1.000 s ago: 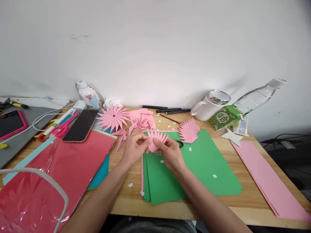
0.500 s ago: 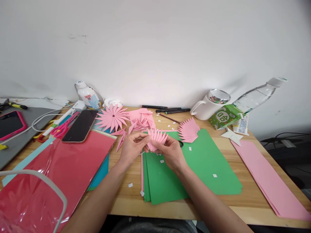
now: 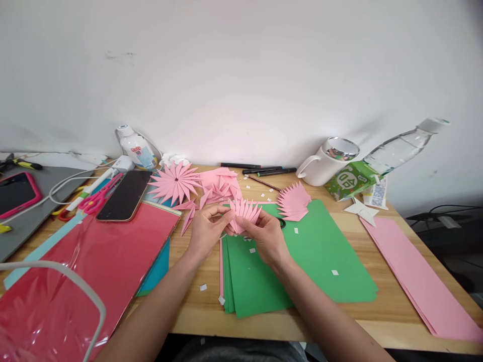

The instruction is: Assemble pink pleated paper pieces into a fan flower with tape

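Note:
Both hands meet over the top left corner of a stack of green paper sheets (image 3: 324, 251). Between them is a fan of pointed pink paper petals (image 3: 246, 212). My left hand (image 3: 207, 229) pinches its left edge with thumb and fingers curled. My right hand (image 3: 265, 237) grips the fan's lower right part. A finished pink paper flower (image 3: 175, 182) lies behind, beside a heap of loose pink petals (image 3: 221, 185). Another pink petal fan (image 3: 293, 202) rests on the green paper's far edge.
Red sheets in clear wrap (image 3: 86, 266) cover the left; a black phone (image 3: 124, 196) and pink scissors (image 3: 98, 197) lie beyond them. A white mug (image 3: 325, 162), green carton (image 3: 349, 180), water bottle (image 3: 400, 148) and pens (image 3: 264, 171) line the back. Pink paper strips (image 3: 415, 276) lie right.
The hands and the pink fan have barely shifted; the fingers adjusted slightly on its left edge. Nothing else on the table moved.

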A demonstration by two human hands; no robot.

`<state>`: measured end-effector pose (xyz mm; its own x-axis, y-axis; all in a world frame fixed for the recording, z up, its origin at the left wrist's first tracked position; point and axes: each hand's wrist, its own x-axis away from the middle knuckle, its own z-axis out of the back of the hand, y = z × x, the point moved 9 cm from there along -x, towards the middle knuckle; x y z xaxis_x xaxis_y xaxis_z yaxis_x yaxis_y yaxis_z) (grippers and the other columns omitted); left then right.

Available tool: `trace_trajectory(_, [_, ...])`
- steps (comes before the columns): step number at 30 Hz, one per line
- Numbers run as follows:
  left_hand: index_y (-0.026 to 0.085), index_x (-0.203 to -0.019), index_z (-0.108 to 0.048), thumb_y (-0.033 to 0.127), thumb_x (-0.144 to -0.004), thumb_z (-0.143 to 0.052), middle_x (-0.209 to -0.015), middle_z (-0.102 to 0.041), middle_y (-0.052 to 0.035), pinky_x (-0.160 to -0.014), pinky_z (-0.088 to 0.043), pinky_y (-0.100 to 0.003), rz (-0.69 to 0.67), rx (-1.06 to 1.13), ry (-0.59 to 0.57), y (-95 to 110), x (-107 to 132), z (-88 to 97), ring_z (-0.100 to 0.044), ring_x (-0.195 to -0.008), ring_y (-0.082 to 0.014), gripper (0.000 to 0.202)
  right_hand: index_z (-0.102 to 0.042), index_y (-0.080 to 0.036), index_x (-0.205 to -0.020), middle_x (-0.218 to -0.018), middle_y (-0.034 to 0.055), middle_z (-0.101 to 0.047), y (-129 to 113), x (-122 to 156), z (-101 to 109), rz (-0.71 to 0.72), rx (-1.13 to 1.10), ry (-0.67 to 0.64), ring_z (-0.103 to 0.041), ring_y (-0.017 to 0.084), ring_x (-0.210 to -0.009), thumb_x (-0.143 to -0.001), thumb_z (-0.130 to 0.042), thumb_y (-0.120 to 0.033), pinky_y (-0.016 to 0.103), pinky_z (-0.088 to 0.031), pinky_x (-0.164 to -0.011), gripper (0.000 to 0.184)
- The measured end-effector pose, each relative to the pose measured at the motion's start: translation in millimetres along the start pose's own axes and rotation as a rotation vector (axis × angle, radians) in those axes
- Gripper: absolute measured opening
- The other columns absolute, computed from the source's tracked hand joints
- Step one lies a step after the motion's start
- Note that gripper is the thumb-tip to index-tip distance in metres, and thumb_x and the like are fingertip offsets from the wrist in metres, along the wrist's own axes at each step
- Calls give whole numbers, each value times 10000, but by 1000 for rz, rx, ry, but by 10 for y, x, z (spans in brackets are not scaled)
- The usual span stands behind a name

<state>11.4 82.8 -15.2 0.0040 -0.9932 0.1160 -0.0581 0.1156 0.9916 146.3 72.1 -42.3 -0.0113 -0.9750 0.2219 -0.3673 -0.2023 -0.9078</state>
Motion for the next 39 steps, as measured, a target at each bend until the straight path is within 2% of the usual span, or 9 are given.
trace_trajectory(3, [153, -741, -666, 338, -676, -754, -559, -636, 7, -462, -482, -245, 23, 2, 4, 3, -1, 3, -591, -428, -126, 215, -703, -173, -816, -785, 32, -743, -34, 3, -55, 0, 20, -66, -654, 178, -676, -477, -878, -337, 303, -517, -655, 416])
trace_trajectory(6, [149, -757, -664, 346, -677, -753, -576, -649, 1, -468, -484, -248, 13, -2, -8, 27, -5, 7, -596, -434, -127, 231, -700, -179, -811, -773, 22, -740, -54, 4, -62, 7, 6, -74, -652, 167, -665, -474, -881, -322, 291, -520, -647, 408])
trace_trajectory(10, [138, -822, -691, 345, -611, -805, -664, -697, -30, -531, -517, -272, 30, 12, -116, -6, -24, -41, -641, -519, -151, 317, -694, -183, -789, -711, 8, -728, -62, -9, -35, 6, 9, -47, -649, 162, -603, -490, -876, -342, 303, -543, -618, 384])
trace_trajectory(12, [133, -830, -698, 332, -576, -831, -686, -708, -38, -566, -523, -277, 58, 20, -130, -53, -35, -31, -661, -565, -161, 349, -696, -182, -781, -707, 10, -732, -59, -17, -35, -9, 3, -50, -664, 174, -612, -492, -875, -363, 319, -560, -627, 385])
trace_trajectory(22, [124, -708, -673, 359, -490, -865, -629, -671, -12, -570, -541, -280, 86, 111, -16, -73, -10, -1, -644, -527, -142, 374, -719, -184, -745, -737, 24, -751, -5, -12, -56, -47, -48, -55, -705, 217, -696, -519, -864, -384, 370, -594, -689, 335])
trace_trajectory(28, [124, -662, -677, 359, -473, -869, -584, -654, -11, -473, -476, -235, 55, 69, 65, -47, 13, 22, -588, -486, -114, 357, -713, -163, -739, -739, 33, -754, 64, -22, 6, -46, -68, -1, -709, 221, -686, -490, -880, -362, 373, -602, -676, 360])
trace_trajectory(33, [126, -678, -667, 325, -493, -858, -575, -651, 3, -519, -491, -248, 39, 116, 66, -58, -2, 4, -588, -486, -109, 332, -717, -172, -757, -764, 34, -759, 4, -24, -5, -56, -58, -16, -709, 211, -684, -492, -879, -329, 374, -588, -727, 349])
trace_trajectory(36, [130, -733, -670, 302, -536, -836, -622, -657, 9, -567, -495, -249, 43, 108, 69, -77, -27, 38, -608, -534, -109, 309, -707, -161, -849, -850, 51, -766, -65, -19, -25, -31, -27, -42, -713, 215, -762, -472, -885, -282, 365, -567, -789, 434])
trace_trajectory(39, [132, -744, -672, 295, -550, -829, -660, -659, 6, -570, -478, -243, 53, 60, 28, -95, -45, 42, -611, -562, -110, 299, -672, -161, -881, -879, 63, -764, -100, -9, 13, 12, 27, -14, -712, 228, -802, -480, -876, -281, 364, -564, -785, 466])
